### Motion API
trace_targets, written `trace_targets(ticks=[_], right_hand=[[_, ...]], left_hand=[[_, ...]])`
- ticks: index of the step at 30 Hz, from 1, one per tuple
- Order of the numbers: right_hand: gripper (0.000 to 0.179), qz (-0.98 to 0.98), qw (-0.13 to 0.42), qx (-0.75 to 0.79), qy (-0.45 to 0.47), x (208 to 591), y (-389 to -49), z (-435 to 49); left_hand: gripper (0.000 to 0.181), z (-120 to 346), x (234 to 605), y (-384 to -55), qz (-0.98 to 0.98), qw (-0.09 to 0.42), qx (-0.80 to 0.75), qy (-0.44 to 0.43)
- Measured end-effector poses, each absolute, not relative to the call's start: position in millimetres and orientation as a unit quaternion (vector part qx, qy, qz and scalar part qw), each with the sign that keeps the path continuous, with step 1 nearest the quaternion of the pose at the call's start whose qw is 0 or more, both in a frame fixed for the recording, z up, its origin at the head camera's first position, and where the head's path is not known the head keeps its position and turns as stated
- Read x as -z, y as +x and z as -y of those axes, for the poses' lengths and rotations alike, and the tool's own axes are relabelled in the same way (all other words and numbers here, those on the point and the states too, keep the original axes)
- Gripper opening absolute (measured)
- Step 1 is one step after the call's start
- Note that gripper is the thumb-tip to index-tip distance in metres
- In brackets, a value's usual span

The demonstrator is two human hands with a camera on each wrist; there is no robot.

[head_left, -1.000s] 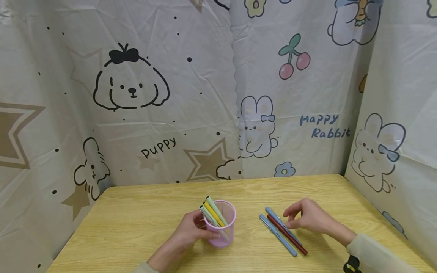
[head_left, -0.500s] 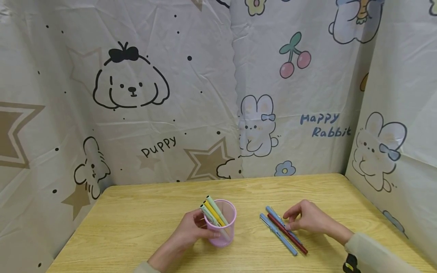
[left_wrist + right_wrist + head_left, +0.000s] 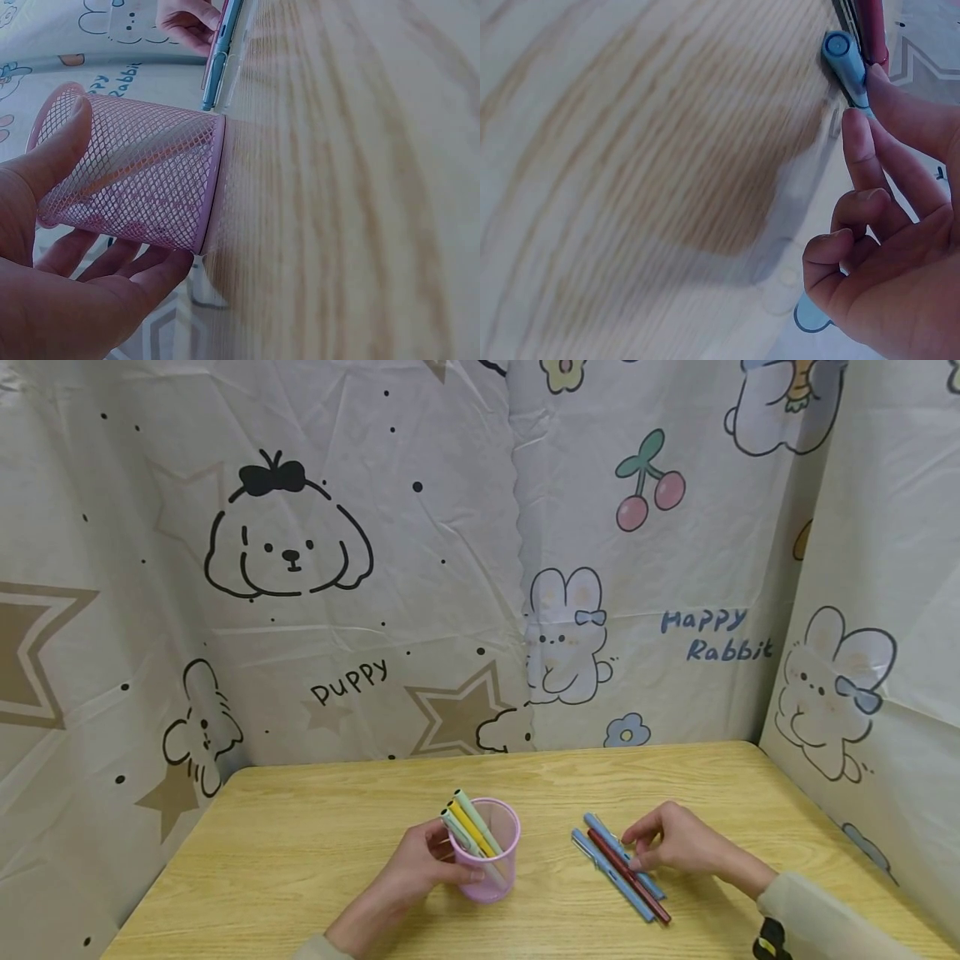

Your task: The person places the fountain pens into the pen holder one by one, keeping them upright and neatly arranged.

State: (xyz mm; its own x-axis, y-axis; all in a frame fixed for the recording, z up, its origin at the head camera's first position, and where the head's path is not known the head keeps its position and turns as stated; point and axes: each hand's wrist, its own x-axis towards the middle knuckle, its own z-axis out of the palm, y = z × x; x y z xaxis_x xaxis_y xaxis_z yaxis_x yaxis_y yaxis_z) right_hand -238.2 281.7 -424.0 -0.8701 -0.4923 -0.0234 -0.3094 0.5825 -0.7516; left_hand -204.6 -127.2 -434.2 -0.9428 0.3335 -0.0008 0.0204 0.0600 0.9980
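Observation:
My left hand [image 3: 429, 862] grips a pink mesh pen holder [image 3: 498, 872] from the left, thumb in front and fingers behind. The holder stands on the table with two pale green pens [image 3: 477, 823] and a yellow pen [image 3: 468, 828] leaning left inside. To the right, my right hand [image 3: 678, 841] pinches the rightmost blue pen [image 3: 845, 64] between thumb and index finger, its other fingers curled. The thumb tip lies between that pen and a dark red pen [image 3: 649, 901]. Left of the red one lies another blue pen [image 3: 617, 882], with a metal clip.
The wooden table [image 3: 337, 827] has rounded far corners. A printed cloth [image 3: 450, 568] with cartoon animals hangs behind it and along both sides. The person wears light sleeves, with a black device [image 3: 771, 939] at the right wrist.
My right fingers have settled lower onto the rightmost blue pen. The near end of the red pen has shifted slightly left and nearer the other blue pen. My left hand and the holder stay put.

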Motion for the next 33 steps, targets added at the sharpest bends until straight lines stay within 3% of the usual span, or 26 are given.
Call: trace_targets(ticks=[33], right_hand=[[0.019, -0.893, 0.104, 0.380, -0.219, 423.9, -235.6, -309.4]], left_hand=[[0.066, 125.4, 435.4, -203.7, -0.715, 0.108, -0.679, 0.126]])
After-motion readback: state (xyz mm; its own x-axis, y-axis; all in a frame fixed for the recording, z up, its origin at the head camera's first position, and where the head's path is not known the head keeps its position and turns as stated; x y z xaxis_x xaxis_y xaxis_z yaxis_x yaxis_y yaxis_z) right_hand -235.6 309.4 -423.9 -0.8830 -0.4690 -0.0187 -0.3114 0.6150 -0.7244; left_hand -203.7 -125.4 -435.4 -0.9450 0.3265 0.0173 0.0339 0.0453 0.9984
